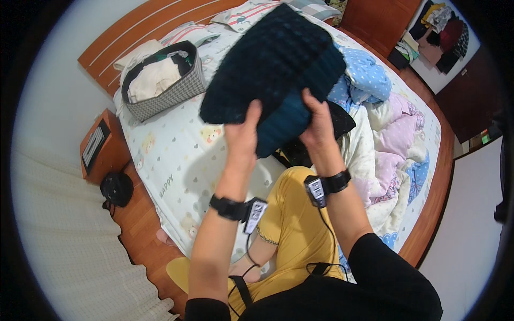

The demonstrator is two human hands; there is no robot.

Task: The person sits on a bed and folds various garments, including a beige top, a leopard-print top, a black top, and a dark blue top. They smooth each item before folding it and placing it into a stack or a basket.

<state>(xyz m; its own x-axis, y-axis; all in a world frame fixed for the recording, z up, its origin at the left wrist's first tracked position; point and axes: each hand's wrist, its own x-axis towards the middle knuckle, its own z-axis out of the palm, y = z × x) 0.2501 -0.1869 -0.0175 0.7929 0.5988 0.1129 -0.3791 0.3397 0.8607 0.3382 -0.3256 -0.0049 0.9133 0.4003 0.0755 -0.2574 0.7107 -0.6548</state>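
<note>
A dark teal ribbed cloth [277,68], perhaps a knitted garment, is held up over the bed between both hands. My left hand [243,132] grips its near left edge, thumb on top and fingers hidden beneath. On the near right edge, my right hand [319,120] holds it the same way. The cloth looks folded, with a lighter teal part [283,120] hanging between the hands. Behind my right hand lies black fabric [341,120], partly covered. Each wrist wears a black strap with a small wired device.
A houndstooth fabric bin [168,96] with folded clothes stands on the bed [160,160] at the left. A rumpled quilt [397,132] lies at the right. Pillows [245,16] rest by the wooden headboard [132,36]. A nightstand [100,148] and black bag [116,188] are beside the bed.
</note>
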